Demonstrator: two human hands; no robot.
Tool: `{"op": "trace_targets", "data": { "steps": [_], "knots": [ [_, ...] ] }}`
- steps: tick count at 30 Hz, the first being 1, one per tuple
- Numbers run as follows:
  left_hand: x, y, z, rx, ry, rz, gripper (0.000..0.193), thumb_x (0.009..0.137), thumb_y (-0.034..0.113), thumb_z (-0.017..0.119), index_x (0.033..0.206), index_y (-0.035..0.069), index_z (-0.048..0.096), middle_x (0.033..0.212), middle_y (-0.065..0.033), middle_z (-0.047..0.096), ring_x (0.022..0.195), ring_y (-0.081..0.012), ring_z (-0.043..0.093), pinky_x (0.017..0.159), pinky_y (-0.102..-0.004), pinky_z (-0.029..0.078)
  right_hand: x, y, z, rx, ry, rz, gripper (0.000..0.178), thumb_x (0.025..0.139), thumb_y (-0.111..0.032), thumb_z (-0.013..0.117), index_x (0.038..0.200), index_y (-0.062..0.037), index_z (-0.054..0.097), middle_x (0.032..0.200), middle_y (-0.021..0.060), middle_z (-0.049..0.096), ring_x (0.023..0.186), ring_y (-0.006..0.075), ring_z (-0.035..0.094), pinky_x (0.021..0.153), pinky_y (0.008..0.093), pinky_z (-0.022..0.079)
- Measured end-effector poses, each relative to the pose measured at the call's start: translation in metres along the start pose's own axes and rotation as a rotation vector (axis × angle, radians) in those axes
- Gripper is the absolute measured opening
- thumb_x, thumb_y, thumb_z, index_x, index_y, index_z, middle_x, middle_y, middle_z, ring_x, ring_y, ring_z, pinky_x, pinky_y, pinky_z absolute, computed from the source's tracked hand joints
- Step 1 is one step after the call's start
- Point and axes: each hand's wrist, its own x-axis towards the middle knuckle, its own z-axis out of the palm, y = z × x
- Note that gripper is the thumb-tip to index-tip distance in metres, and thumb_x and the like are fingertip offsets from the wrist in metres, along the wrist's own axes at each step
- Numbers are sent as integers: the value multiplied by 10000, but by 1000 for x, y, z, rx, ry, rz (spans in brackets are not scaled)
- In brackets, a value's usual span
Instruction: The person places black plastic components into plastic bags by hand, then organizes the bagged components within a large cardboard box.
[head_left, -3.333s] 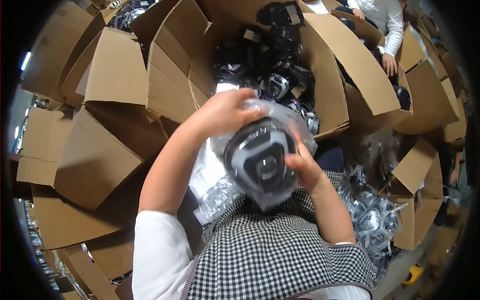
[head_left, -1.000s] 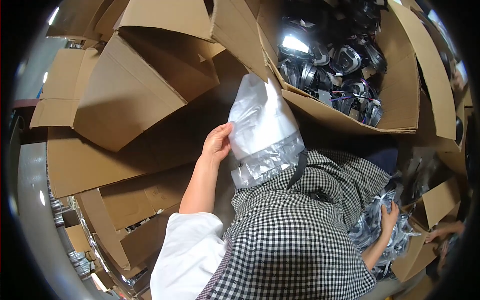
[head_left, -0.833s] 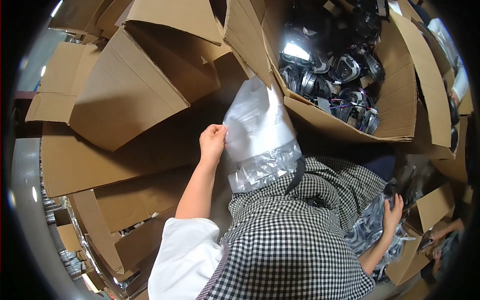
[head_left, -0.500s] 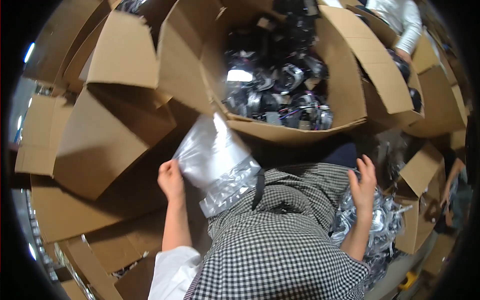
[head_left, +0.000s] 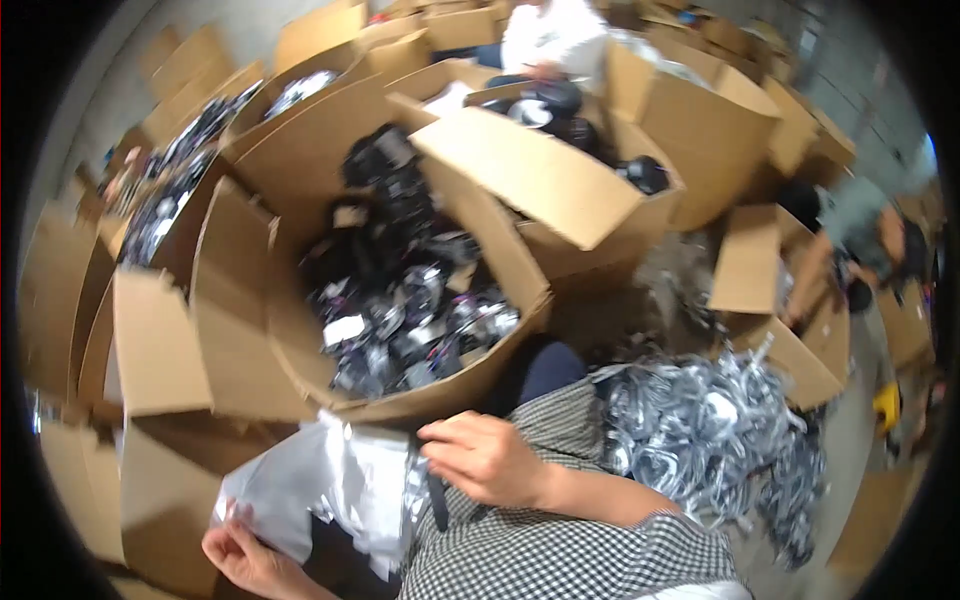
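Note:
A clear plastic bag (head_left: 375,485) is spread in front of me, above my checked apron (head_left: 560,545). My left hand (head_left: 245,560) pinches its lower left edge between thumb and fingers. At the bag's right edge is my right hand (head_left: 490,460), its fingers bent and close together; whether they grip the bag is hidden. A black strip (head_left: 437,500) hangs just below those fingertips. Beyond the bag stands a big open cardboard box (head_left: 230,300), holding many dark, shiny parts in clear wrapping (head_left: 420,290).
To my right is a heap of clear-wrapped grey pieces (head_left: 700,420). Another carton with round black items (head_left: 550,100) stands behind, beside a person in white (head_left: 555,40). A person in a green top (head_left: 860,225) reaches into a box (head_left: 750,260) at right. More cartons stand at far left.
My view has swung to the right and up. My right hand has come across from the right side to the bag's right edge. My left hand still holds the bag.

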Motion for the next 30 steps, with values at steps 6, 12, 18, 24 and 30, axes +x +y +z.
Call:
{"op": "trace_targets", "data": {
  "steps": [6,12,18,24,30],
  "knots": [
    [-78,59,27,-276,-276,-818,167,791,33,663,915,50,553,848,-32,588,711,-104,534,625,-237,447,16,-40,65,498,-344,86,372,858,-382,645,843,-11,612,801,120,614,749,280,618,653,371,496],
    [-89,47,-17,-234,-263,-1143,178,889,193,605,976,39,588,753,9,585,626,-74,522,519,-213,407,-6,-46,92,482,-223,48,204,855,-222,602,815,-22,611,773,100,602,730,267,616,626,365,496],
    [-31,54,-28,-1484,-305,-1112,215,941,193,492,928,14,611,708,-42,596,671,-105,572,533,-234,451,-38,86,72,-265,-328,419,190,856,-251,561,784,-106,660,732,118,646,704,283,653,637,422,529],
    [-41,18,168,-632,-1206,-540,174,806,53,684,879,74,527,831,26,506,721,-63,460,604,-225,398,16,14,-98,-334,-59,108,756,737,-365,729,1355,-51,429,1404,180,405,1236,346,431,950,458,401],
    [-50,50,289,321,-1115,872,302,658,11,658,944,105,633,892,-78,608,805,-309,584,680,-388,489,-16,22,-156,-110,70,441,199,756,28,623,944,-1,681,825,140,683,692,226,674,634,297,522]
  ]
}}
